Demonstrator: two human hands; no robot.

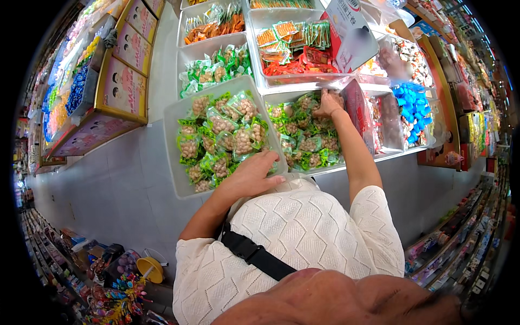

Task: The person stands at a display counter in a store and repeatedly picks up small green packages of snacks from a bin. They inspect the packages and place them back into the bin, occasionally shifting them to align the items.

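Observation:
A translucent white plastic bin (172, 162), full of clear and green packets of round tan snacks (222, 124), sits at an angle in front of me on the left. My left hand (252, 172) lies over its near right corner, fingers inside and thumb outside the rim. Right of it, a second bin (325, 170) in the display holds similar packets (310, 144). My right hand (330, 104) reaches into this bin's far right corner, thumb spread over the packets. Its fingertips are partly hidden, so whether it grips a packet cannot be told.
Beyond are bins of green-wrapped snacks (217, 69) and red and orange packets (300, 53). A printed card (351, 34) stands among them. To the right are a red box (358, 109) and blue-wrapped sweets (412, 111). A gold-edged display stand (126, 81) borders the grey floor (122, 174) at left.

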